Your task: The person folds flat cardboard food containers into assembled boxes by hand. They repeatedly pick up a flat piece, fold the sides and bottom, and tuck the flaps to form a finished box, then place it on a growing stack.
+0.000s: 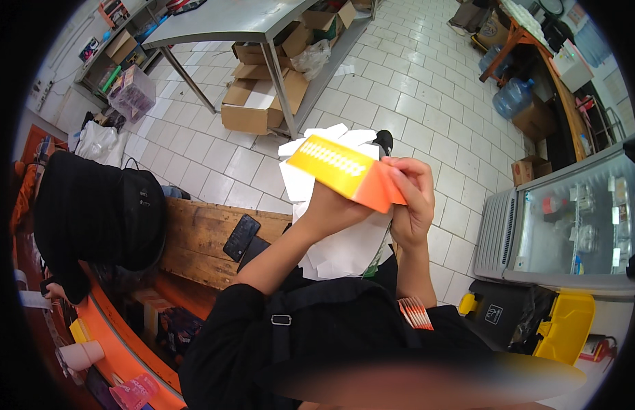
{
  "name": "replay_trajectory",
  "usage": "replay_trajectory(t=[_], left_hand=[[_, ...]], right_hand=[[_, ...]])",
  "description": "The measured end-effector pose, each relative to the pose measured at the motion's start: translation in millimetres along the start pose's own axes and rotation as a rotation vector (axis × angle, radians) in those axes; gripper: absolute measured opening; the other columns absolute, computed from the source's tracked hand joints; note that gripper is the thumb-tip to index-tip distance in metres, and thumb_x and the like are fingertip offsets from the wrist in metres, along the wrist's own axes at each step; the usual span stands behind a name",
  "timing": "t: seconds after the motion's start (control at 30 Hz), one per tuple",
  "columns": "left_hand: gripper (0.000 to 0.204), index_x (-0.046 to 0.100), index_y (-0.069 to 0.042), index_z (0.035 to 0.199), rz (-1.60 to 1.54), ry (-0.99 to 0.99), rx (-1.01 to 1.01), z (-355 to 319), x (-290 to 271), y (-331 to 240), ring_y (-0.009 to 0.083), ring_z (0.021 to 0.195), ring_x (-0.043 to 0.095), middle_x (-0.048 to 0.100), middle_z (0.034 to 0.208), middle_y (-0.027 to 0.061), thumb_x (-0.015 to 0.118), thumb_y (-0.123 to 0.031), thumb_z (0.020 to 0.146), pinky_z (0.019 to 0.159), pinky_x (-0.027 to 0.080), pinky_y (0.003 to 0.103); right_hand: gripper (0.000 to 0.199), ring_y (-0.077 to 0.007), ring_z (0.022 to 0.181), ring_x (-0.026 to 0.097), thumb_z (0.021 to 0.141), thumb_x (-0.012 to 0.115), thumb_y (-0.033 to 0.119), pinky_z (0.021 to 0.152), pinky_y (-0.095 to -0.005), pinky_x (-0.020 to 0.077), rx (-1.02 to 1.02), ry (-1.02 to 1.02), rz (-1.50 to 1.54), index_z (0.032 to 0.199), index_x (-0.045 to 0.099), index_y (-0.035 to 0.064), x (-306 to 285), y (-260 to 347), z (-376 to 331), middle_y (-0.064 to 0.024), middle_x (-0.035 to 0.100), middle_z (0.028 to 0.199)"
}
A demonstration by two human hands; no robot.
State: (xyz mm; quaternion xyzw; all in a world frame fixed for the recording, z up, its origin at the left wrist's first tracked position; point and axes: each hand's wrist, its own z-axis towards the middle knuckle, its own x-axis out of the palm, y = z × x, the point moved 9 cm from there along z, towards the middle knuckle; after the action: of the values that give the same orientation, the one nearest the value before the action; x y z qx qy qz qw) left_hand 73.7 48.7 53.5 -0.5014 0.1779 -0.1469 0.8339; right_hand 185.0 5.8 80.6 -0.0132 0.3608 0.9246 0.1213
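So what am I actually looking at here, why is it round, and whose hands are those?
The picture comes from a fisheye camera worn on a person's head, looking down, so straight edges bend at the rim. The forearms rising from below are the wearer's own. The left hand and right hand hold a yellow and orange carton, with flat white cardboard sheets behind it. Beneath lie a white tiled floor and a wooden bench carrying two dark phones. A glass-fronted fridge stands right.
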Motion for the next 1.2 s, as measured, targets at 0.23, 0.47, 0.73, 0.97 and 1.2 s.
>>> replay_trajectory(t=[0.23, 0.47, 0.73, 0.97, 1.2], left_hand=[[0.044, 0.041, 0.001, 0.123, -0.902, -0.112, -0.158, 3, -8, -10, 0.0165, 0.108, 0.054, 0.052, 0.118, 0.0117, 0.061, 0.001, 0.084, 0.092, 0.046, 0.030], [0.028, 0.057, 0.002, 0.101, -0.449, -0.171, 0.205, 10, -15, -16, 0.0144, 0.096, 0.059, 0.062, 0.100, 0.0088, 0.071, 0.003, 0.076, 0.086, 0.047, 0.028], [0.036, 0.061, 0.004, 0.103, -0.580, -0.308, 0.146, 6, -7, 1, 0.0152, 0.097, 0.060, 0.063, 0.104, 0.0095, 0.075, 0.005, 0.070, 0.086, 0.048, 0.029], [0.040, 0.061, 0.004, 0.104, -0.583, -0.309, 0.101, 3, -13, 4, 0.0158, 0.100, 0.059, 0.063, 0.106, 0.0092, 0.077, 0.005, 0.068, 0.089, 0.048, 0.031], [0.038, 0.057, 0.004, 0.109, -0.618, -0.368, 0.155, 4, -11, -13, 0.0140, 0.095, 0.060, 0.062, 0.102, 0.0078, 0.073, -0.001, 0.075, 0.085, 0.049, 0.028]], right_hand=[[0.025, -0.0301, 0.108, 0.053, 0.083, 0.058, -0.002, 0.089, -0.0373, 0.0480, -0.206, -0.126, -0.239, 0.105, 0.067, 0.0068, -6, 20, -3, -0.0146, 0.052, 0.116], [0.017, -0.0281, 0.106, 0.055, 0.090, 0.057, 0.012, 0.086, -0.0345, 0.0480, 0.037, -0.243, -0.124, 0.099, 0.063, -0.0012, -15, 11, -3, -0.0131, 0.054, 0.108], [0.018, -0.0272, 0.113, 0.050, 0.094, 0.049, 0.012, 0.095, -0.0369, 0.0409, 0.152, -0.216, -0.006, 0.099, 0.062, 0.0000, -11, 5, 0, -0.0122, 0.048, 0.111], [0.015, -0.0306, 0.116, 0.048, 0.090, 0.051, 0.003, 0.098, -0.0399, 0.0392, 0.127, -0.148, 0.024, 0.098, 0.063, -0.0010, -2, 5, -2, -0.0124, 0.049, 0.112], [0.023, -0.0344, 0.116, 0.049, 0.083, 0.057, -0.002, 0.098, -0.0431, 0.0396, 0.060, -0.134, -0.108, 0.102, 0.068, 0.0048, 7, 2, -8, -0.0157, 0.049, 0.121]])
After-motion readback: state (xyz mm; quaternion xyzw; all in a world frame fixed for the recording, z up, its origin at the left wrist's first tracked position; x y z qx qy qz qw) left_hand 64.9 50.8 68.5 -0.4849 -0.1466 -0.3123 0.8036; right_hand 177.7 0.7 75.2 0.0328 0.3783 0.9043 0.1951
